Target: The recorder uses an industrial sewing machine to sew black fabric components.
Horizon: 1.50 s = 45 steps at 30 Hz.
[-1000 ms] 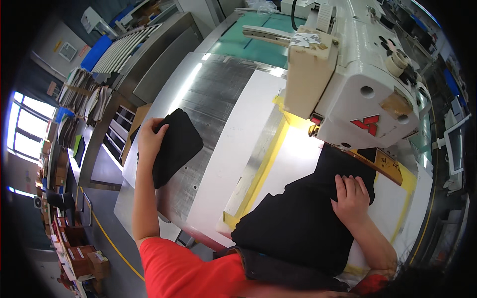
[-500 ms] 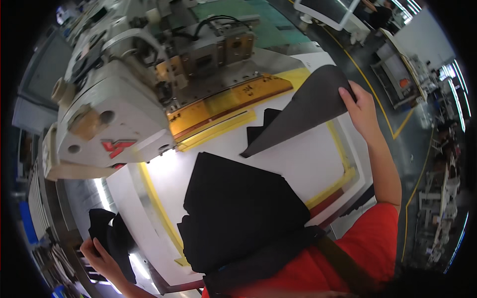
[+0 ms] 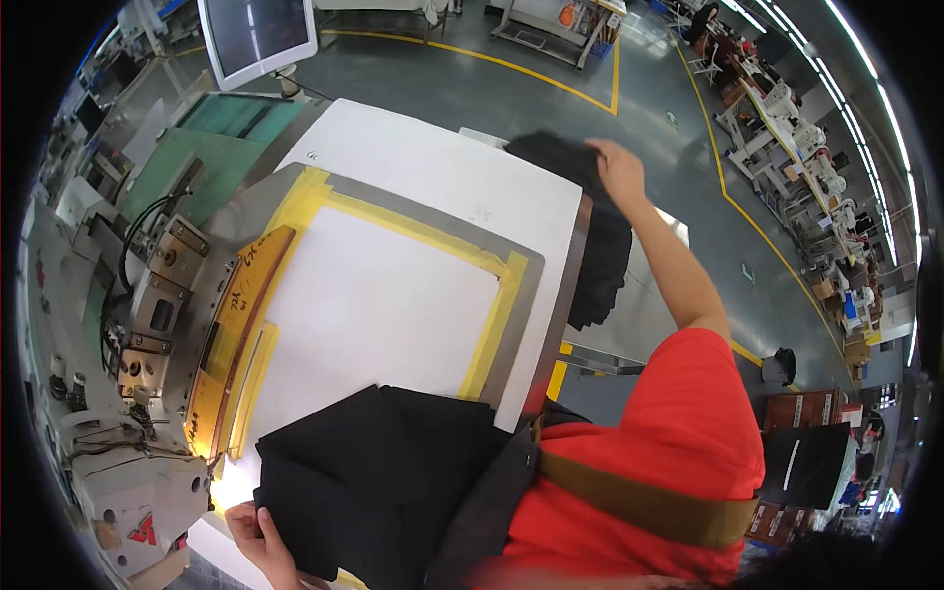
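Observation:
At the right, my right hand (image 3: 619, 175) is closed at the top edge of a dark fabric piece (image 3: 553, 157). That piece lies on or over a stack of black fabric pieces (image 3: 600, 265) beside the table. Near the lower left, my left hand (image 3: 258, 536) has its thumb and fingers closed on the left edge of black fabric (image 3: 364, 462). This fabric is spread in overlapping layers on the near part of the white work surface (image 3: 383, 285) and reaches my apron. Which layer the left fingers hold is hard to make out.
A sewing machine head (image 3: 138, 501) and an orange clamp plate (image 3: 236, 334) stand along the left. Yellow tape (image 3: 413, 231) borders the work surface. A screen (image 3: 258, 39) rises at the far left. A side stand (image 3: 644, 295) carries the stack.
The view has swung right. My right hand has carried the dark fabric piece off the work surface to the side stack. My left hand has come from beyond the table's left edge to the near fabric.

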Available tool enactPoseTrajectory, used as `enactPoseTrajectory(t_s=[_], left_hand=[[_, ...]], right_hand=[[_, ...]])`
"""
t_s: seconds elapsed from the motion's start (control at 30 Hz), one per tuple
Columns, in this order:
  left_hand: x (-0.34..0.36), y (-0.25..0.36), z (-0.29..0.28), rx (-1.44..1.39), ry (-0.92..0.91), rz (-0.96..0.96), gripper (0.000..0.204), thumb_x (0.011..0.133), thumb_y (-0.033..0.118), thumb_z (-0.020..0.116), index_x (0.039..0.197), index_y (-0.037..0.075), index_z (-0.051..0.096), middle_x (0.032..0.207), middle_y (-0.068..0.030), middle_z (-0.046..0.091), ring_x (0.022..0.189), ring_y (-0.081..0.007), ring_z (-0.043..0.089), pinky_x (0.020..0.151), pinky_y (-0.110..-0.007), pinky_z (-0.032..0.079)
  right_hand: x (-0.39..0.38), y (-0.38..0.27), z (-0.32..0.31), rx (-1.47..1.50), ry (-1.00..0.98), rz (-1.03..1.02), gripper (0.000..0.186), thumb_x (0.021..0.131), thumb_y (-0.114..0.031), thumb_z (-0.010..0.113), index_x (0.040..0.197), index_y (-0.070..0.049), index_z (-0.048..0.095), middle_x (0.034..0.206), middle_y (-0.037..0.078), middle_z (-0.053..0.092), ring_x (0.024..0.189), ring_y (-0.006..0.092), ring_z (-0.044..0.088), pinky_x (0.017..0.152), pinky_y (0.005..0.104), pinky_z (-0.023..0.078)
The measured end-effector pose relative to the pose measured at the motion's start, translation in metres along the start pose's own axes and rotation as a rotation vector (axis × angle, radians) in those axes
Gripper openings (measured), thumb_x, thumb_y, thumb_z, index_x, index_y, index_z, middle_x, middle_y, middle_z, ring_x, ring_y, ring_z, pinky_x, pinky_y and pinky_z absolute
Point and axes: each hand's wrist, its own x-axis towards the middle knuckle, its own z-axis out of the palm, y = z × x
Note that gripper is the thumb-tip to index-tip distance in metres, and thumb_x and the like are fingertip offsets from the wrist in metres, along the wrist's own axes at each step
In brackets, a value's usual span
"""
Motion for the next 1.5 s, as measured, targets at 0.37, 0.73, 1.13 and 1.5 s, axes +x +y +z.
enactPoseTrajectory(t_s=[0.37,0.73,1.13,1.5], left_hand=[[-0.003,-0.005,0.001,0.020,0.100,0.080,0.014,0.099,0.021,0.055,0.100,0.008,0.049,0.092,-0.0001,0.045,0.088,-0.0106,0.044,0.087,-0.026,0.037],[-0.005,-0.014,0.006,0.026,0.173,0.079,0.017,0.100,0.023,0.054,0.100,0.007,0.049,0.095,-0.0013,0.046,0.093,-0.0124,0.045,0.091,-0.028,0.037],[-0.005,0.009,0.013,-0.240,0.178,0.140,0.013,0.095,0.008,0.055,0.089,0.008,0.044,0.082,0.0014,0.041,0.074,-0.0074,0.038,0.068,-0.022,0.034],[-0.003,0.010,-0.015,0.137,0.388,-0.100,0.022,0.087,0.015,0.069,0.091,0.003,0.052,0.070,-0.0043,0.054,0.062,-0.0140,0.049,0.058,-0.029,0.041]], right_hand=[[0.035,0.046,-0.003,-0.217,-0.015,0.400,0.026,0.090,-0.018,0.052,0.108,-0.017,0.070,0.095,0.014,0.069,0.090,0.0365,0.064,0.078,0.0466,0.051],[-0.073,0.013,0.029,-0.258,-0.610,0.222,0.026,0.084,-0.012,0.054,0.103,-0.013,0.072,0.100,0.010,0.070,0.095,0.0313,0.066,0.081,0.0432,0.052],[0.048,-0.185,-0.036,0.465,-0.042,-0.210,0.018,0.088,-0.010,0.061,0.104,-0.008,0.068,0.094,0.010,0.070,0.087,0.0284,0.067,0.078,0.0382,0.052],[-0.067,-0.516,-0.029,1.068,0.056,-1.746,0.037,0.085,-0.016,0.058,0.121,-0.012,0.061,0.129,0.006,0.058,0.121,0.0219,0.055,0.099,0.0370,0.044]])
